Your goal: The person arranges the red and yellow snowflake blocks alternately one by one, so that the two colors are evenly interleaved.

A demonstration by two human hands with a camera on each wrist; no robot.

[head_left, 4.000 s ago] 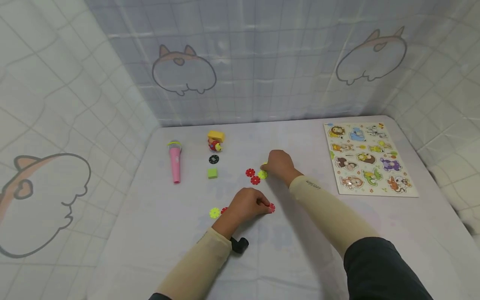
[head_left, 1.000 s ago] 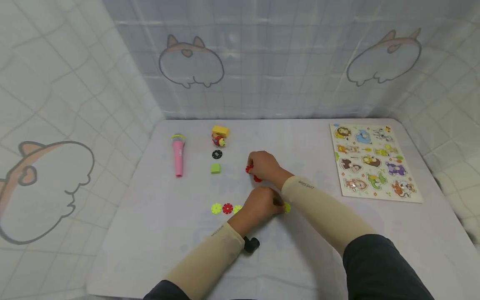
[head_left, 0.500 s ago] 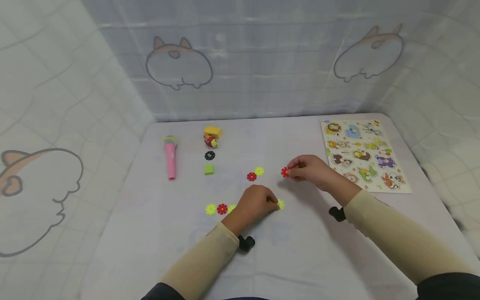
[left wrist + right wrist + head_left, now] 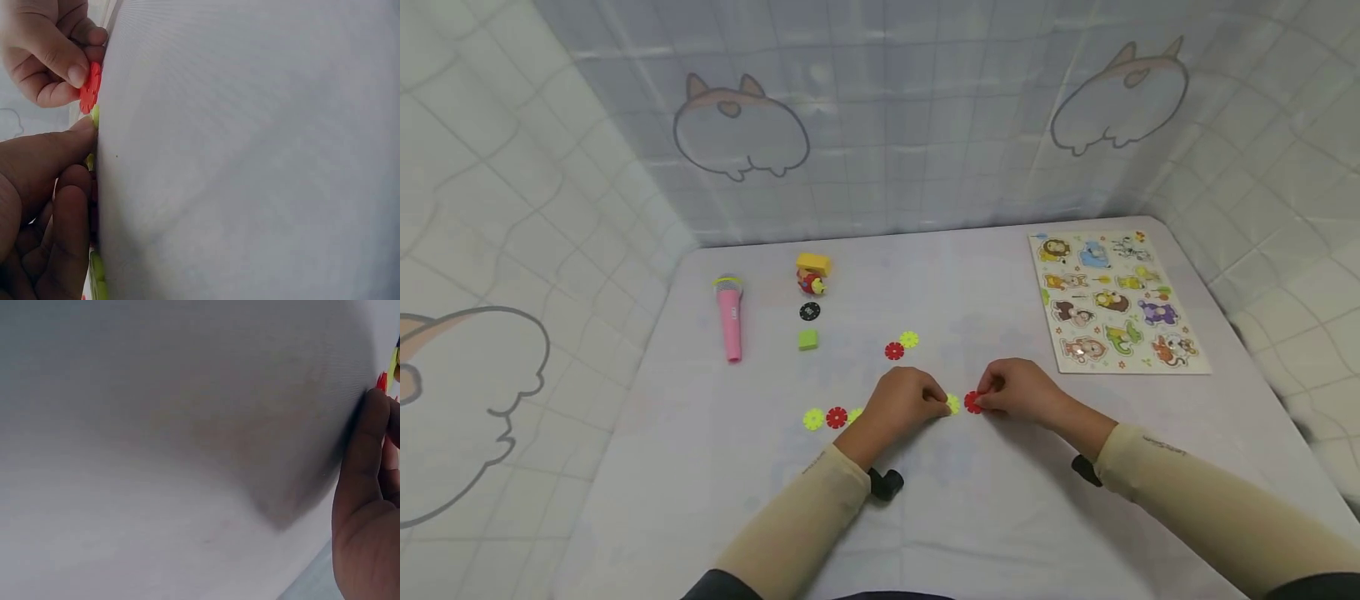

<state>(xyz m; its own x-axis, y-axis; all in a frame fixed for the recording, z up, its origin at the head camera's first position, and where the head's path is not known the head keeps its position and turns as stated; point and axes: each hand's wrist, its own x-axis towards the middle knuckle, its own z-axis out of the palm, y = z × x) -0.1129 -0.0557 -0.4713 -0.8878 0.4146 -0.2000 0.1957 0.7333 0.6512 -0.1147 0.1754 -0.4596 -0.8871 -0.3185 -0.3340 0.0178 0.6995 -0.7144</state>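
My right hand (image 4: 1018, 390) pinches a red notched plastic disc (image 4: 973, 402) between thumb and forefinger, just over the table. Close beside it, the thumb and fingers of my left hand (image 4: 897, 410) pinch a yellow-green notched disc (image 4: 953, 404) low at the tabletop. The left wrist view has the red disc (image 4: 91, 87) tilted at the edge of the yellow-green one (image 4: 95, 116). To the left runs a row with a yellow-green disc (image 4: 813, 419), a red disc (image 4: 837, 417) and more partly hidden behind my left hand. Farther back lie another red disc (image 4: 894, 351) and yellow-green disc (image 4: 909, 339).
At the back left are a pink toy microphone (image 4: 731, 321), a yellow block (image 4: 814, 264), a small red-and-yellow toy (image 4: 810, 282), a black round chip (image 4: 809, 312) and a green block (image 4: 808, 339). An animal puzzle board (image 4: 1116, 304) lies at the right on the white-covered table (image 4: 970, 517).
My right hand has picked a red disc from the loose group and brought it right, then toward me beside the left hand's disc. The left hand shifted rightward along the row from four seconds ago.
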